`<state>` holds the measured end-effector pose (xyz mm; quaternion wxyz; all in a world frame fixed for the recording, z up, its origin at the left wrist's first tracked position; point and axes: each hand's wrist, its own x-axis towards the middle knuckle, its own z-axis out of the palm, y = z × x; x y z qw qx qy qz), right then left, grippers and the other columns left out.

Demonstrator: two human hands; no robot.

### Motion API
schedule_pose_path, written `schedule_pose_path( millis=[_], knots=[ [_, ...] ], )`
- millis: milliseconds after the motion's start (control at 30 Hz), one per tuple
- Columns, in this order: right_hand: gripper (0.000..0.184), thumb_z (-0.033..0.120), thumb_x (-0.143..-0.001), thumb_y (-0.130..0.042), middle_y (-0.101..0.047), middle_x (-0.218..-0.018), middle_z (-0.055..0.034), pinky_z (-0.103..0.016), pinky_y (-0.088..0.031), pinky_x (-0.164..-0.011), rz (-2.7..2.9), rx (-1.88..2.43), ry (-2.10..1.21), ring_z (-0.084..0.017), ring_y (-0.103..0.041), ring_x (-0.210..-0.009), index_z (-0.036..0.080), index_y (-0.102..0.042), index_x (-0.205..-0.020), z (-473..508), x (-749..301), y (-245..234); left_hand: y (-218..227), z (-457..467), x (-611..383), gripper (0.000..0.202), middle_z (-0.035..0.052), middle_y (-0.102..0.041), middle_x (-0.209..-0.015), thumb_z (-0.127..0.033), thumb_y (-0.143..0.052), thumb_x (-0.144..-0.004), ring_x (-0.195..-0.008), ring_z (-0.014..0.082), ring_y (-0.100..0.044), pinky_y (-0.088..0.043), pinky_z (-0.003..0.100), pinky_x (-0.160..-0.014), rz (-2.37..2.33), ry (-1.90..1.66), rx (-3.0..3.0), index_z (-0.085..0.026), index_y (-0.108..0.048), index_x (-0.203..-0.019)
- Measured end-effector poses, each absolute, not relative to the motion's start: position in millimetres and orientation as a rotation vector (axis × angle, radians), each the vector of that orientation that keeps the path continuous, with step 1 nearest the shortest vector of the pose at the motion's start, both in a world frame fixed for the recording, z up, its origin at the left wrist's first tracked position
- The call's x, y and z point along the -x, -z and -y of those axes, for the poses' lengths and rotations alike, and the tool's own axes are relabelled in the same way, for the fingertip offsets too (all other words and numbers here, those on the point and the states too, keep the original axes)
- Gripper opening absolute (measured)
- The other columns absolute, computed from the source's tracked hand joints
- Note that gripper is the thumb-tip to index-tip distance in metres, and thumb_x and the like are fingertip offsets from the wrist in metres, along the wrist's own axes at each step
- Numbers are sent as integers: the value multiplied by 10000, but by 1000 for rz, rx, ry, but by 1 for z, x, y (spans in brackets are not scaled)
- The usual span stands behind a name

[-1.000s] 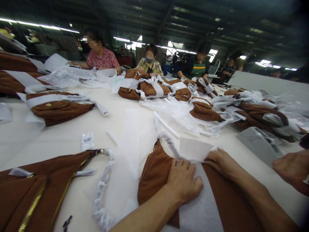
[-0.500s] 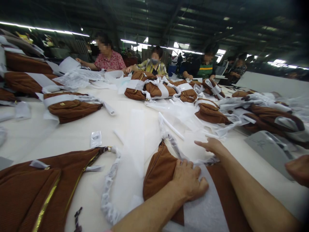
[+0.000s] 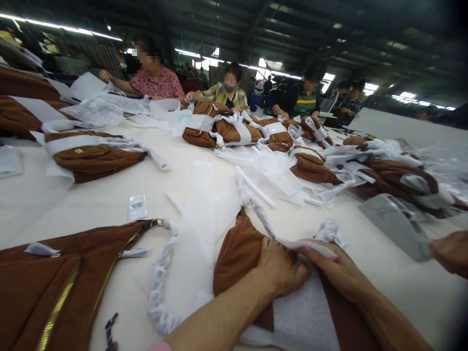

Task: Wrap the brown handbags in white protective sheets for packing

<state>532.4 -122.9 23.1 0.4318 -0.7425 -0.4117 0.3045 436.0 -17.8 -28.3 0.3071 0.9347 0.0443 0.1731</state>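
A brown fabric bag lies in front of me, with a wide strip of white tissue paper across its middle. My left hand presses on the bag near its top edge, fingers curled over the fabric and paper. Between the thumb and fingers of my right hand is the upper end of the strip, folded over that edge. The bag's paper-wrapped strap rises from its left corner, and a bunched wrapped piece sits beyond my right hand.
Another brown bag with a gold zip lies at left, its wrapped strap beside it. A small labelled packet is behind it. Wrapped bags line the far side, where co-workers sit. A grey board and another person's hand are at right.
My right hand has come back from pointing beyond the bag and taken the strip's upper end, folding it over the edge. My left hand stays on the bag, its fingers more curled.
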Motion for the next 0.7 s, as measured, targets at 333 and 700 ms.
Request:
schedule_pose_path(
  millis=[333, 700],
  knots=[
    [315, 358, -858, -471, -502, -1246, -22, -408, -256, -1052, 1136, 1856, -785, -228, -396, -1201, 245, -578, -1132, 158, -525, -14, 40, 13, -437, 244, 80, -573, -897, -331, -410, -838, -861, 213, -506, -401, 349, -795, -404, -562, -2398, -158, -581, -820],
    [291, 351, -863, -449, -501, -1249, -67, -457, -228, -1053, 1594, 1808, -778, -228, -358, -1228, 234, -591, -1088, 166, -526, -7, 31, -29, -409, 199, -8, -596, -1045, -303, -394, -876, -1117, 175, -435, -109, 445, -1076, -14, -228, -2477, -251, -557, -978]
  ],
)
